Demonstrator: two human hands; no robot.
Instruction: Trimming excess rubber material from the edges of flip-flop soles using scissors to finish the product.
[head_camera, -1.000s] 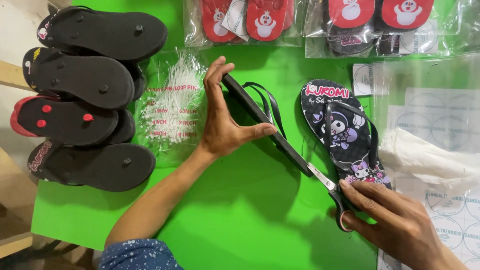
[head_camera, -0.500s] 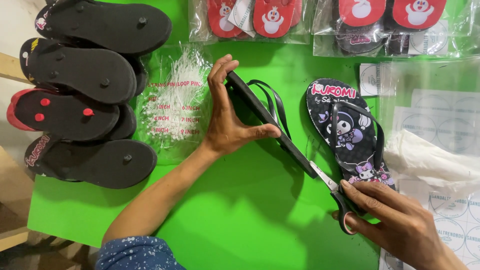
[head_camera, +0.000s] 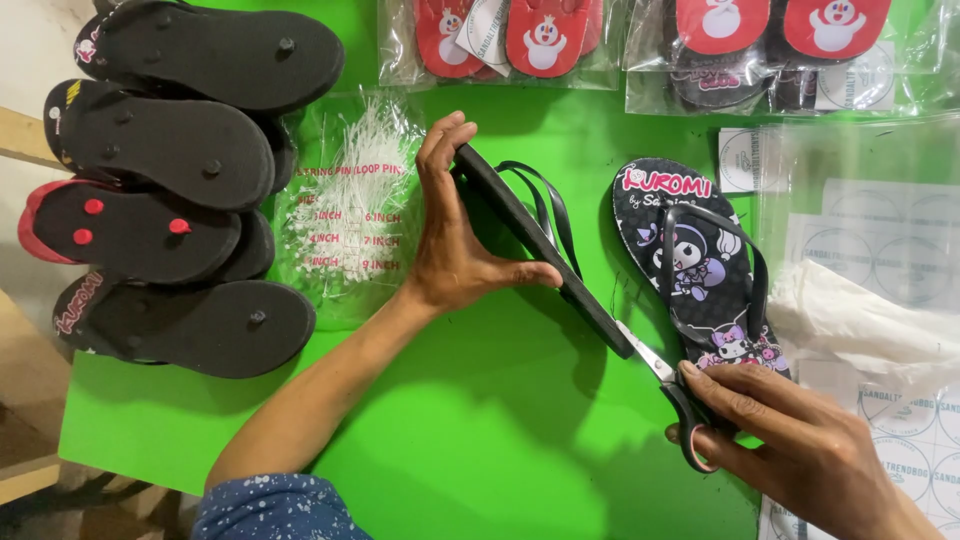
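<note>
Black flip-flop (head_camera: 540, 240) held on edge by clamped left hand (head_camera: 455, 235); scissors (head_camera: 665, 385), gripped by closed right hand (head_camera: 800, 450), best kept flush at its heel rim.

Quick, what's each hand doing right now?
Left hand: closed on the black rubber flip-flop, held on its edge.
Right hand: holding black-handled metal scissors, tips at the flip-flop's end.

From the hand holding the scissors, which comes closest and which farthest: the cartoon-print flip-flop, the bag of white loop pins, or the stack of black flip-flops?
Measured from the right hand:
1. Cartoon-print flip-flop, lying just above it, at the right.
2. Bag of white loop pins, mid-table, beyond the left hand.
3. Stack of black flip-flops, at the far left edge.
</note>
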